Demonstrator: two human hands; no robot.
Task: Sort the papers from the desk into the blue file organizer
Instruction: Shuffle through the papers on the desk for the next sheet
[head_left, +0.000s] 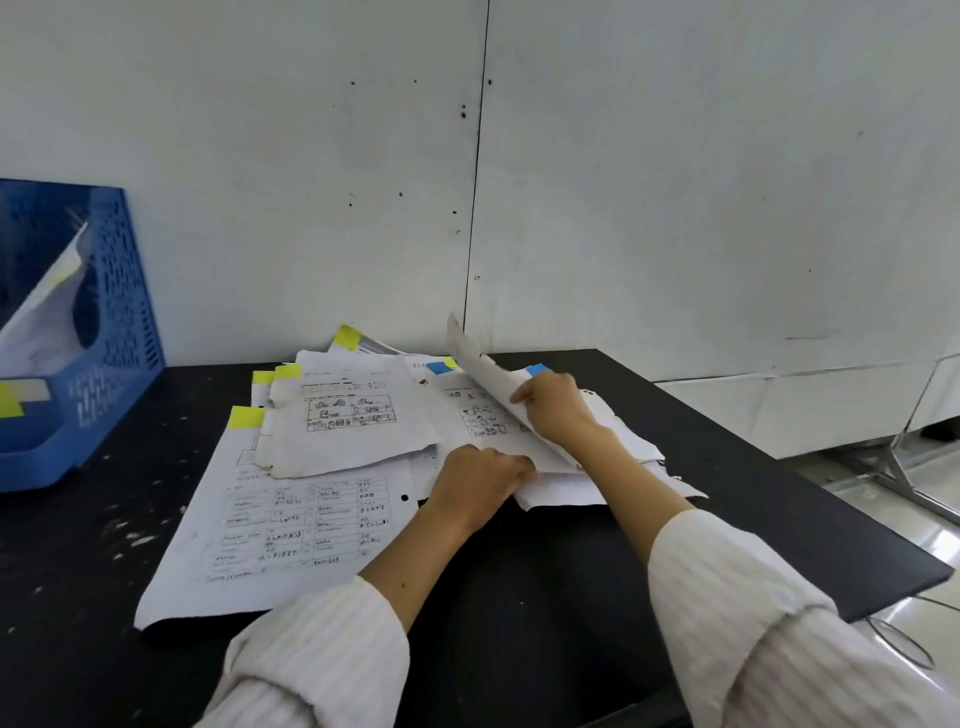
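Several printed papers (291, 509) lie spread on the black desk (519, 597), some with yellow tabs (247, 417), some with blue tabs (439, 367). My right hand (558, 410) is shut on a sheet (483, 374) and lifts its edge off the blue-tabbed pile. My left hand (478, 480) presses down on the front edge of that same pile, fingers curled on the paper. The blue file organizer (122, 312) stands at the far left of the desk, with yellow-tabbed papers (41, 306) leaning inside it.
A white wall (675, 182) rises right behind the desk. The desk's right edge drops to a shiny floor with a metal frame (904, 467) and a loose cable (904, 644). White paint flecks dot the desk surface.
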